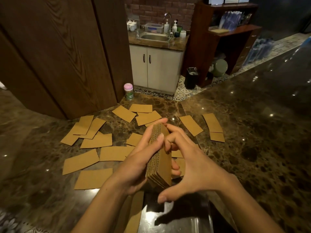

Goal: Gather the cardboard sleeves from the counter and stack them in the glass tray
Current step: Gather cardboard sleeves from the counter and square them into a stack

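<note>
My left hand [134,158] grips a stack of brown cardboard sleeves [159,162] on edge, thumb across its top. My right hand [193,165] touches the stack's right face with curled fingers, its thumb spread out below. The stack is held above the glass tray [190,216] at the counter's near edge. Inside the tray's left part lie a few sleeves [134,214]. Several loose flat sleeves [94,179] are scattered over the dark marble counter [252,148], left, behind and right of my hands.
A pink-lidded bottle [128,91] stands at the counter's far edge beside a wooden column [58,56]. Beyond the counter are a white cabinet with a sink [156,37], a black bin [191,78] and wooden shelves [227,31].
</note>
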`<state>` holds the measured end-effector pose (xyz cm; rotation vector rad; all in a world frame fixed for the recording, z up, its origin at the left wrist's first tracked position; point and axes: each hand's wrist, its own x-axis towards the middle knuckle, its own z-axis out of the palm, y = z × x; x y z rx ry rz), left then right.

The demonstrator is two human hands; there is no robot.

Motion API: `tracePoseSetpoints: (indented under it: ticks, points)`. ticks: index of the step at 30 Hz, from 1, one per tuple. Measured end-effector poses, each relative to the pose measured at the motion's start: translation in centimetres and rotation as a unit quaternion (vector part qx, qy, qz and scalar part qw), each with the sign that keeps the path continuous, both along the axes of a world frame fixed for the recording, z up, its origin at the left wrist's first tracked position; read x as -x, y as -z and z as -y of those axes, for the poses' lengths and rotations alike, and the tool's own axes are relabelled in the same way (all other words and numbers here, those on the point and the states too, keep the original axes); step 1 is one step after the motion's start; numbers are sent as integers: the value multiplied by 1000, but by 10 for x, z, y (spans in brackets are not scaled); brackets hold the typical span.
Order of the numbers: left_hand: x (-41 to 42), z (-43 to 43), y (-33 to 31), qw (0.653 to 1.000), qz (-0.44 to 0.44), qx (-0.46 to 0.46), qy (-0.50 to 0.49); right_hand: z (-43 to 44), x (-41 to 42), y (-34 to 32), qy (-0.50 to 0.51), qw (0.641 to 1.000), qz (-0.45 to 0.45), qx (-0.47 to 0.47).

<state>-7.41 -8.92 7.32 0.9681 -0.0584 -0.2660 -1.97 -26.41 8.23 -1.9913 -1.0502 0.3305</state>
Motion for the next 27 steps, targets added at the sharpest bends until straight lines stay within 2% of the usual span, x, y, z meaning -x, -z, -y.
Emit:
tracePoseSetpoints:
  ticks: [5,10,13,16,19,22,25,27]
  points:
    - [11,7,1,999,-20,1,-34,-3,11,-1,9,999,34,3]
    - [23,3,-1,998,-32,4,-48,-2,23,-4,-21,999,-35,-15]
    - [27,0,-4,998,-15,-33,-48,-4,28,-2,3,1000,6,2]
    - [32,-2,-5,999,-26,15,-20,-4,32,-4,-25,999,17,15]
    - [37,-4,-4,999,-30,36,-20,-7,36,-4,-4,999,45,1]
    - [45,-6,-3,998,-27,46,-12,-14,44,1,-2,999,23,-26]
    - [51,-10,-3,999,-27,34,-24,-21,54,7,-1,999,7,-48]
    - [55,-18,-3,999,-34,-5,-42,-26,58,8,1,998,0,-56]
